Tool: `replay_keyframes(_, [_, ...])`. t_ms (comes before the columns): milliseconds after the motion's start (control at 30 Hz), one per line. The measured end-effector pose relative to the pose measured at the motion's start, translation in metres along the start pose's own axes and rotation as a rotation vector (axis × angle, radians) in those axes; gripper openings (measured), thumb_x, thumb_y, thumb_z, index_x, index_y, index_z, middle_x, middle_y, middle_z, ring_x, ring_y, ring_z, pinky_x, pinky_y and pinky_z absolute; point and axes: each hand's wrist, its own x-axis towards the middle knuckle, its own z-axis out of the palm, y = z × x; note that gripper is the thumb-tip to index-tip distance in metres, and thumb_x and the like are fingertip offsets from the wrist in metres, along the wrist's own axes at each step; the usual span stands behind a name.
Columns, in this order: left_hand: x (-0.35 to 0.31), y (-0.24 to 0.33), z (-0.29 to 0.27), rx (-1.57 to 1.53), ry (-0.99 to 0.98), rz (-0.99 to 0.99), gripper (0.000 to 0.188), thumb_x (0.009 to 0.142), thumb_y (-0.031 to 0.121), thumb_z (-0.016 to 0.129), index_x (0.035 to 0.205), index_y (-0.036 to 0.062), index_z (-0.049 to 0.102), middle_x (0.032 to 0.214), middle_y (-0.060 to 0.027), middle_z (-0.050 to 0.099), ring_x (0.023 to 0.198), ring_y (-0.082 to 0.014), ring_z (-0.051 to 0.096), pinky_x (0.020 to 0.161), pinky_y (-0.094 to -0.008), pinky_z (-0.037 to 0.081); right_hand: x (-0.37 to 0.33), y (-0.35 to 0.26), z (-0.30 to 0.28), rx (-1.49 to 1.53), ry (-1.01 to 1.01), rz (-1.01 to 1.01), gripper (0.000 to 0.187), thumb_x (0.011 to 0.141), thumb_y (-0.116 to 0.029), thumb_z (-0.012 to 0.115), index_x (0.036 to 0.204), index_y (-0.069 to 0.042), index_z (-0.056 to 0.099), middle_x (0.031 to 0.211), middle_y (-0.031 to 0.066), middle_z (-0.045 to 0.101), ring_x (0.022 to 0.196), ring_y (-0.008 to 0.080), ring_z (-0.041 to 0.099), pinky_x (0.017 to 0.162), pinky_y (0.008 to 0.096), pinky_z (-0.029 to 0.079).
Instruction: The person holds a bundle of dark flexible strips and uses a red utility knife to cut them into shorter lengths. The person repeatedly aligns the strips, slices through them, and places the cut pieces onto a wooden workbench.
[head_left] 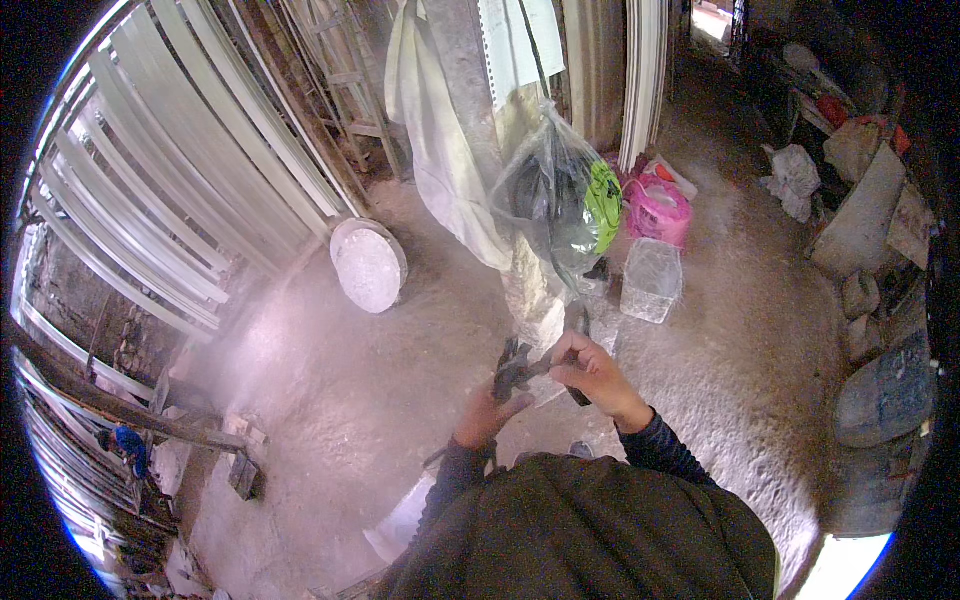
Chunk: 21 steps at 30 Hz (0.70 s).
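My left hand (485, 415) is closed round a small black object (512, 370), whose kind I cannot make out. Just to its right, my right hand (592, 378) has its fingers bent in a pinch near that object. Whatever lies between those fingers is hidden. A dark strip shows above and below the right hand. Beyond my hands hangs a clear plastic bag (535, 205) with dark and bright green contents. A pale, crumpled piece (538, 300) hangs below it, and a long whitish cloth (440, 150) hangs to the left.
A white round tub (368, 265) sits on the dusty floor. Beyond it, long white strips (190, 130) lean at the left. A clear plastic container (652, 280) stands by a pink bag (660, 208). Boards and clutter (860, 215) line the right. A wooden beam (130, 400) juts in at left.
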Motion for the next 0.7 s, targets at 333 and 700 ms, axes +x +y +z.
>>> replay_keyframes(333, [-0.003,0.007,-0.043,0.762,0.141,0.149,0.035,0.070,0.032,0.065,0.093,0.0073,0.056,0.081,-0.0136,0.058,0.073,-0.0326,0.057,0.059,-0.0400,0.044,0.002,-0.010,-0.001,-0.387,-0.189,0.069,0.037,0.071,-0.018,0.067,0.104,-0.006,0.054,0.086,0.0017,0.055,0.073,0.0106,0.053,0.065,0.0245,0.043])
replay_keyframes(700, [-0.017,0.047,-0.034,0.735,0.198,-0.071,0.028,0.072,0.030,0.065,0.084,0.0058,0.058,0.072,-0.0149,0.057,0.066,-0.0337,0.056,0.056,-0.0399,0.042,0.010,-0.006,0.018,-1.062,0.218,-0.244,0.012,0.073,-0.017,0.060,0.082,-0.008,0.060,0.083,0.0089,0.061,0.075,0.0258,0.057,0.068,0.0354,0.042])
